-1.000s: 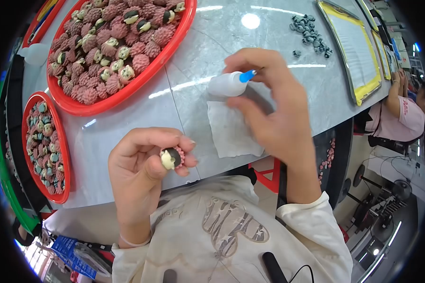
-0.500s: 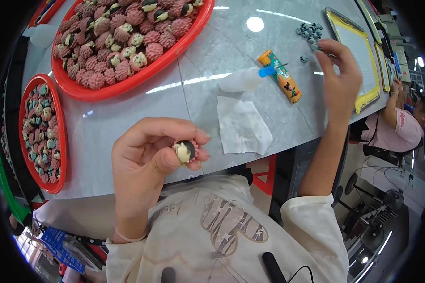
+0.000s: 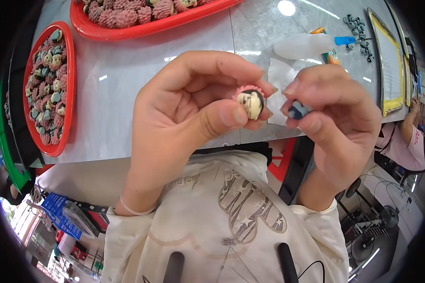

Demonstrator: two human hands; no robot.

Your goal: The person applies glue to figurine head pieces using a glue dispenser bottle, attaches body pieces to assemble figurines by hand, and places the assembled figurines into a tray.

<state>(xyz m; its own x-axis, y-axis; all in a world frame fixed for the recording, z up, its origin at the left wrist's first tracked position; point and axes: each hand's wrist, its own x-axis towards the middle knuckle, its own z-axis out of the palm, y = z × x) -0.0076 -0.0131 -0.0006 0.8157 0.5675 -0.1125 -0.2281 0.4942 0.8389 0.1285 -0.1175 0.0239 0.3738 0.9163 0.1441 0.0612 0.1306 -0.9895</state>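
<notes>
Between the thumb and fingers of my left hand (image 3: pixel 174 108) is a small figurine head (image 3: pixel 250 104) with a cream face, dark hair and a pink ruffled back. Its face is turned up toward the camera. My right hand (image 3: pixel 342 111) pinches a small blue-grey piece (image 3: pixel 298 111) whose shape is partly covered by the fingertips. The two hands are close together above the table's near edge, with a narrow gap between the figurine head and the piece. Behind my right hand lies a white cloth or paper (image 3: pixel 279 71), partly hidden.
A large red tray (image 3: pixel 127 34) and a smaller red tray (image 3: pixel 72 89) hold many similar heads. A white bottle with a blue tip (image 3: pixel 302 46) lies by an orange packet (image 3: pixel 333 57). Several grey pieces (image 3: pixel 356 28) sit near a yellow-edged frame (image 3: pixel 386 80). Another person (image 3: pixel 403 146) is at right.
My right hand has come from the cluster of grey pieces to beside my left hand, carrying one piece. My left hand has risen with the figurine head; the view has shifted.
</notes>
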